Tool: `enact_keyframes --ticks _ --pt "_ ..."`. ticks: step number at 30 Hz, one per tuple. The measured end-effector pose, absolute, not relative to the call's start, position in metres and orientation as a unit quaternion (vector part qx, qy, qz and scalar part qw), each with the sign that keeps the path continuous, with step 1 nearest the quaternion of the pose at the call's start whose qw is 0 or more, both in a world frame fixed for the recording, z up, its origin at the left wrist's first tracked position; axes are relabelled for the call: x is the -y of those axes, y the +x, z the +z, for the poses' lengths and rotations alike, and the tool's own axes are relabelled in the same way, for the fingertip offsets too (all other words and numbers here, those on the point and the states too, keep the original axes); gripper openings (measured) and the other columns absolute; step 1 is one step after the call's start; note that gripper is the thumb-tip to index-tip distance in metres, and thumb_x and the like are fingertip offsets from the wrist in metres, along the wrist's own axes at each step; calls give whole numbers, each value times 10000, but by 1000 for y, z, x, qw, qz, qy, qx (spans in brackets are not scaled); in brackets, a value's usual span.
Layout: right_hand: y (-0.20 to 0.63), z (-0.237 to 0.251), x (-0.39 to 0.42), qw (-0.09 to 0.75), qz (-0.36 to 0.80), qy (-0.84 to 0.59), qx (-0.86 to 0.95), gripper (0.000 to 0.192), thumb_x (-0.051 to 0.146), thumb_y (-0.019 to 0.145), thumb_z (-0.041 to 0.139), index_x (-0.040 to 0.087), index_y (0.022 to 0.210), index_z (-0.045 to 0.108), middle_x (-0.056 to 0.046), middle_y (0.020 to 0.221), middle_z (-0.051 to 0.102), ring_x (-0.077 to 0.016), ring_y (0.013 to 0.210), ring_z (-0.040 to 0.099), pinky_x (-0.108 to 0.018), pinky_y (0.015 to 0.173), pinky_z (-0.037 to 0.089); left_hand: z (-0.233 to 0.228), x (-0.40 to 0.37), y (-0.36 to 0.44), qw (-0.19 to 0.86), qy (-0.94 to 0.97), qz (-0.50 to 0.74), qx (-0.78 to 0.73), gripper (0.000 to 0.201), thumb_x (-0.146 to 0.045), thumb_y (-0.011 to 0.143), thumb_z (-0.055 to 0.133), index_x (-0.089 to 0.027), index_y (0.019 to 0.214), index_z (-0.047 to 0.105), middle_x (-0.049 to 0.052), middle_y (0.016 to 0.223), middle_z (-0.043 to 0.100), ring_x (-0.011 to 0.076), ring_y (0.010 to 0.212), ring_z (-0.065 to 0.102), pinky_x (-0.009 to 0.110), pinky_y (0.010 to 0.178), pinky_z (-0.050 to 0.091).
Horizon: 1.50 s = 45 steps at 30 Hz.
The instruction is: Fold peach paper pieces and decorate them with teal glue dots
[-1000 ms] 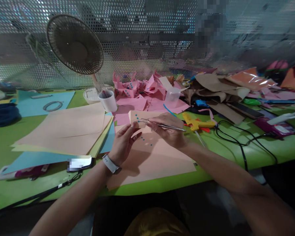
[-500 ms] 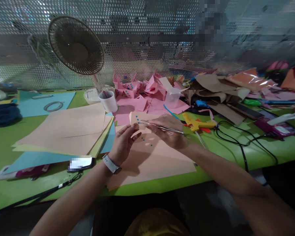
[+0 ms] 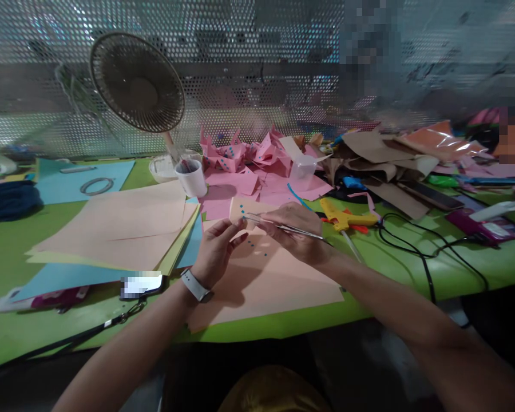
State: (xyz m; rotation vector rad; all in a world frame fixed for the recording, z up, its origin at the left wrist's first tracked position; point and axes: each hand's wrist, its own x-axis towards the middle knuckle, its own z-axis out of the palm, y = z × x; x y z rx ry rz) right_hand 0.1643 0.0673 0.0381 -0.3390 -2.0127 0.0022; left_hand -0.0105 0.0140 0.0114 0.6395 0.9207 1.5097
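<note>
My left hand [image 3: 214, 249] holds up a folded peach paper piece [image 3: 244, 207] dotted with small blue gems. My right hand [image 3: 298, 232] grips metal tweezers [image 3: 283, 225], whose tips rest against the paper's face near the blue dots. Both hands hover over a large peach sheet [image 3: 274, 280] lying on the green table [image 3: 47, 332]. A few loose blue gems [image 3: 257, 247] lie on that sheet just below the hands.
A stack of peach, yellow and blue sheets [image 3: 115, 229] lies to the left, with a phone [image 3: 141, 285] and lanyard in front. Behind stand a fan [image 3: 137, 83], a white cup [image 3: 191, 177], pink folded papers [image 3: 249, 157]; a yellow glue gun [image 3: 345, 216] and black cable [image 3: 424, 240] lie right.
Hands stay almost in place; the tweezers' tips shifted slightly along the folded paper. The view drifted a little to the left.
</note>
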Motion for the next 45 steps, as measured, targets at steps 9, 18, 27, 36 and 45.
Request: enact_keyframes --ticks 9,18,27,36,45 --pt "170 44 -64 547 44 -166 819 125 275 924 653 244 1035 700 -24 884 776 -157 770 716 -301 726 543 15 -14 -10 566 310 642 -414 237 -315 617 887 -160 677 717 -1 750 677 102 755 611 229 750 515" --pt "172 48 -84 478 168 -315 803 323 457 962 553 236 1157 687 -50 1008 739 -177 841 688 -292 759 530 13 -13 -10 516 379 633 -435 214 -362 688 836 -170 701 742 13 737 693 103 704 608 231 726 498" --pt "169 38 -92 418 327 -289 797 340 435 874 671 187 1102 719 -23 840 678 -134 720 613 -256 688 492 13 -12 -12 511 389 634 -432 240 -384 670 849 -173 728 752 16 766 708 114 726 634 232 736 528" --pt "169 43 -85 422 299 -284 807 293 432 878 664 215 1058 744 -38 904 722 -143 727 630 -258 682 509 12 -12 -13 501 407 629 -434 243 -387 675 848 -166 699 748 18 706 694 117 687 607 254 720 503" --pt "170 42 -85 423 290 -285 810 279 415 880 670 218 1063 744 -35 910 738 -145 749 661 -251 692 519 9 -13 -14 509 405 629 -425 216 -370 678 850 -177 725 764 24 741 711 129 725 630 264 752 516"
